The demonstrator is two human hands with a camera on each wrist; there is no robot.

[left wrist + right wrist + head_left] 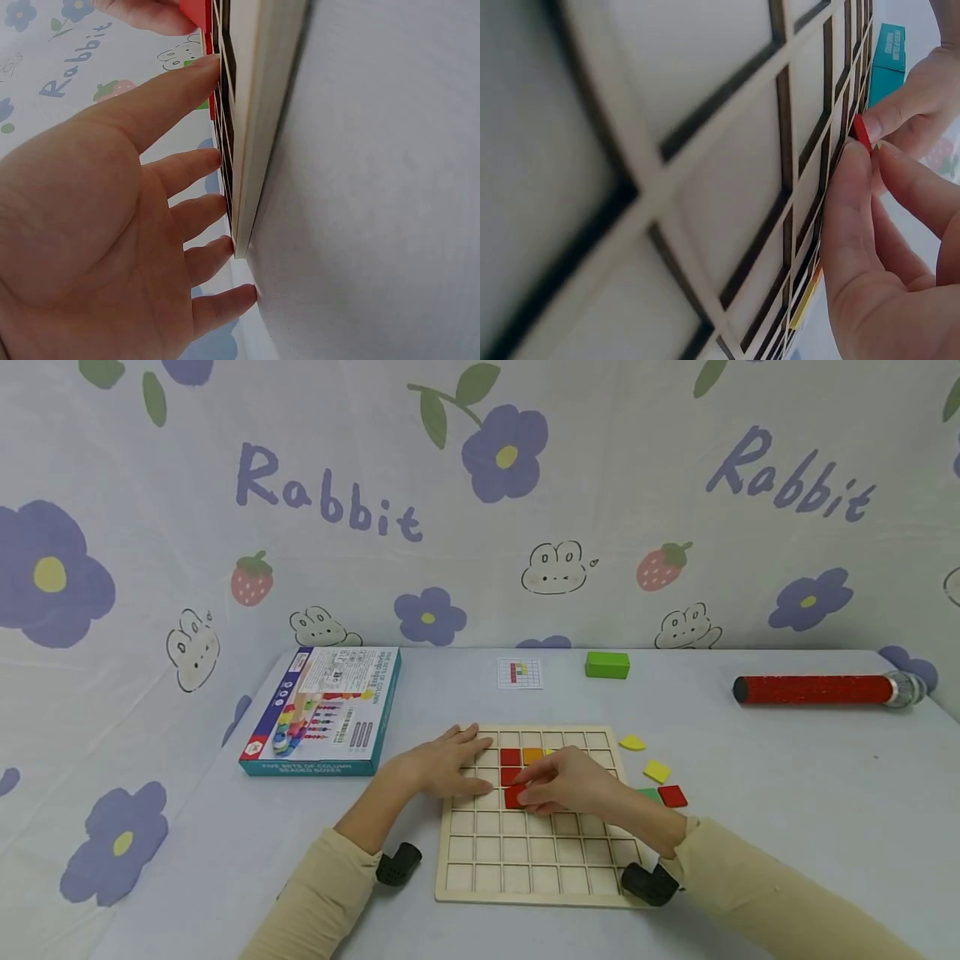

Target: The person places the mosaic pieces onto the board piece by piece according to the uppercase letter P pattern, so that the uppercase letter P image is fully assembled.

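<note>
A wooden grid board lies on the table. My left hand rests at its upper left edge with spread, straight fingers touching it, as the left wrist view also shows. Over the grid, my right hand pinches a red square tile between thumb and fingers. That tile appears tilted in the right wrist view, next to the left thumb. Above it, two red tiles sit in one column, with an orange tile beside the upper one. A yellow piece is mostly hidden behind the right hand.
Right of the board lie a yellow curved piece, a yellow square, a red tile and a partly hidden green piece. Farther back are a printed grid card, green block, cardboard box and red tube.
</note>
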